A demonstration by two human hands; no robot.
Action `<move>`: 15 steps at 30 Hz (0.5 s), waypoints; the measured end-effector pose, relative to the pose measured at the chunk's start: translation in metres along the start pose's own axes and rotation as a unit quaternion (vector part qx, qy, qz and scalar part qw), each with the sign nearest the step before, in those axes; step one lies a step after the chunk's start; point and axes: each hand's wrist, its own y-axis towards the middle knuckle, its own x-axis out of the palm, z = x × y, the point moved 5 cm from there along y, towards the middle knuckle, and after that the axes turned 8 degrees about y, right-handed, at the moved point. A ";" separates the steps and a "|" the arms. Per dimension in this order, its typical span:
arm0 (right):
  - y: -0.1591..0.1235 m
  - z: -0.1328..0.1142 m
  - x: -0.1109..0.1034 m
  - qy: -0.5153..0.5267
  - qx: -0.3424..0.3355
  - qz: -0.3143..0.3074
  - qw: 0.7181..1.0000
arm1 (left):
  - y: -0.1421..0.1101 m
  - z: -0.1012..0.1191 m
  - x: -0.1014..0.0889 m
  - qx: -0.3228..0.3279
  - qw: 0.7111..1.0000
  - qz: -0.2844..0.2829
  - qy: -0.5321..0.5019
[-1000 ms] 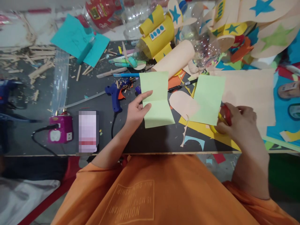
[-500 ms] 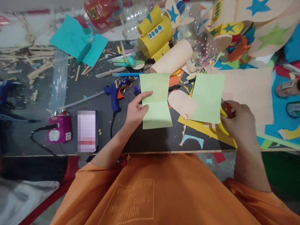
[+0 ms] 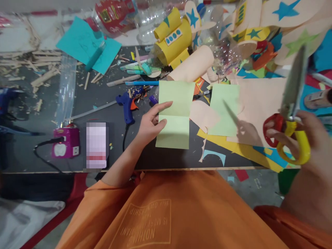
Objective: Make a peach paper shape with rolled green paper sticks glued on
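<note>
My left hand (image 3: 154,119) holds a light green sheet of paper (image 3: 176,133) by its left edge. The index finger and thumb lie over the paper, while the other fingers are curled and partly hidden. A crease runs across the sheet's middle. On the right, my right hand (image 3: 308,135) grips scissors (image 3: 294,86) with one red and one yellow handle. Their blades point up and away, close together, raised above the table. Between the hands lies a second light green sheet (image 3: 224,119), with the scissors' shadow across it, partly over a pale paper piece (image 3: 203,112).
A blue glue gun (image 3: 127,107) and a phone (image 3: 95,145) lie left of my left hand, near a purple power block (image 3: 66,142). Behind are a yellow paper-wrapped bottle (image 3: 175,41), a pale paper tube (image 3: 193,62) and wood sticks (image 3: 44,76). Yellow paper (image 3: 238,150) lies near the front edge.
My right hand has lifted the scissors up and to the right, away from the second green sheet, which has shifted slightly left. The creased sheet in my left hand has turned and moved a little right.
</note>
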 end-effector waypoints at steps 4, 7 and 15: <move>0.008 -0.003 0.016 -0.106 -0.022 -0.099 0.989 | 0.001 0.003 -0.005 0.020 0.999 -0.017 0.024; 0.010 -0.004 0.031 -0.195 -0.056 -0.212 0.956 | 0.001 0.003 -0.008 0.036 0.997 -0.035 0.053; 0.023 -0.016 0.056 -0.264 -0.081 -0.311 0.910 | 0.004 0.003 -0.013 0.055 0.994 -0.074 0.059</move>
